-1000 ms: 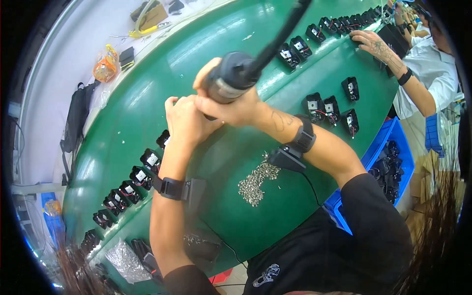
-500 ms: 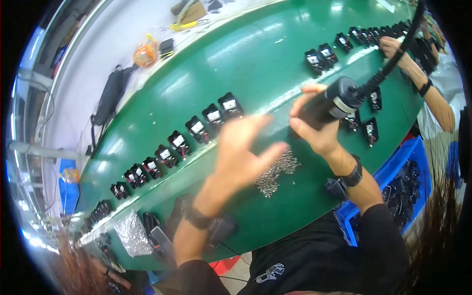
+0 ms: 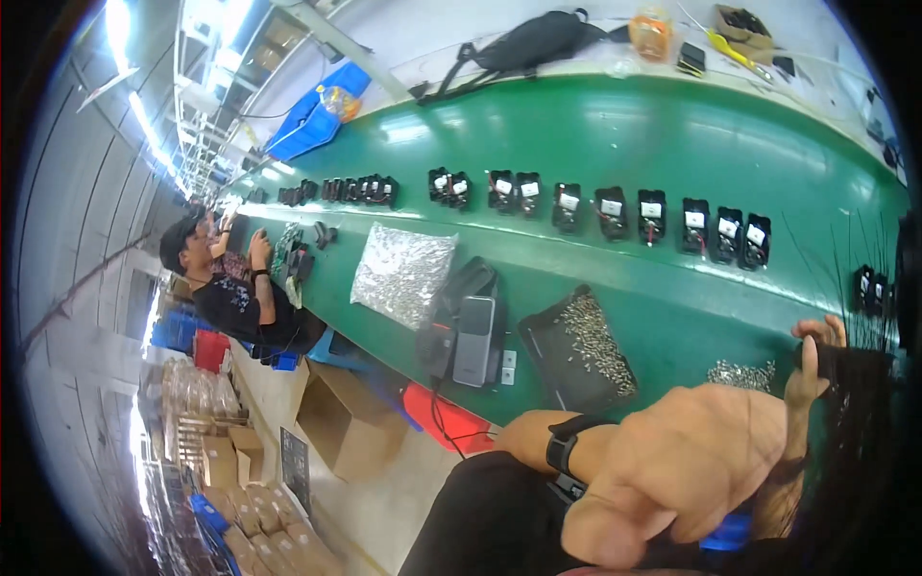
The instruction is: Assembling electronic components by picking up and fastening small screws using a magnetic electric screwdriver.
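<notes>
My left hand (image 3: 696,461) is large and close at the lower right, its back turned up and its fingers curled inward. Whatever it may hold is hidden. At the right edge, my right hand (image 3: 816,360) has its fingers round a dark electric screwdriver (image 3: 853,379), mostly lost in shadow and behind hair. Beside that hand lies a pile of small silver screws (image 3: 741,374) on the green table (image 3: 432,134). A black tray (image 3: 557,355) with brass-coloured screws (image 3: 595,341) sits left of it.
Black housings (image 3: 651,216) with white labels line the table. A bag of silver parts (image 3: 403,274), a grey phone-like device (image 3: 474,336) and a black strap lie left of the tray. Another person (image 3: 226,278) works at the far left. An open carton (image 3: 346,418) stands on the floor.
The view has swung left, bringing the co-worker and cartons in. My left hand, spread over the table before, is now nearer to me and curled. The right hand keeps the screwdriver.
</notes>
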The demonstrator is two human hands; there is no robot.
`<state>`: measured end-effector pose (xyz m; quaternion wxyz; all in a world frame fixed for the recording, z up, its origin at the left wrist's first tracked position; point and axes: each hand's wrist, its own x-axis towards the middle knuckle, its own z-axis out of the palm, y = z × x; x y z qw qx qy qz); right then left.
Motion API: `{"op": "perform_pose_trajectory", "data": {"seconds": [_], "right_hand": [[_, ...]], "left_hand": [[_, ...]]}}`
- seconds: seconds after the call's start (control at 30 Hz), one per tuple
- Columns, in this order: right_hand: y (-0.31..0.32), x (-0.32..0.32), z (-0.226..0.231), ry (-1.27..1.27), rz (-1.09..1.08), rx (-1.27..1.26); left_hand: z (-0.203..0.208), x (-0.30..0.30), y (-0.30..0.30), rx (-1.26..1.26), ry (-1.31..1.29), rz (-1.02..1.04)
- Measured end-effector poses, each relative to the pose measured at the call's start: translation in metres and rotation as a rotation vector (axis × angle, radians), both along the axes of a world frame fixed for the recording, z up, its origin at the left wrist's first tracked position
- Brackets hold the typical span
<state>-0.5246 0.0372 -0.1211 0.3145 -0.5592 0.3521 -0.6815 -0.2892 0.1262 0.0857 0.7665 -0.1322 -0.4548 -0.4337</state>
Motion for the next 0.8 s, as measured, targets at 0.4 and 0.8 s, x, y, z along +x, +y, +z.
{"op": "perform_pose_trajectory", "data": {"seconds": [0.4, 0.8], "right_hand": [[-0.012, -0.015, -0.009, -0.127, -0.014, 0.098], [0.002, -0.012, 0.011, -0.106, -0.034, 0.101]], "left_hand": [[0.016, 0.067, 0.023, -0.023, -0.251, 0.146], [0.019, 0.081, 0.057, 0.254, -0.604, 0.187]]}}
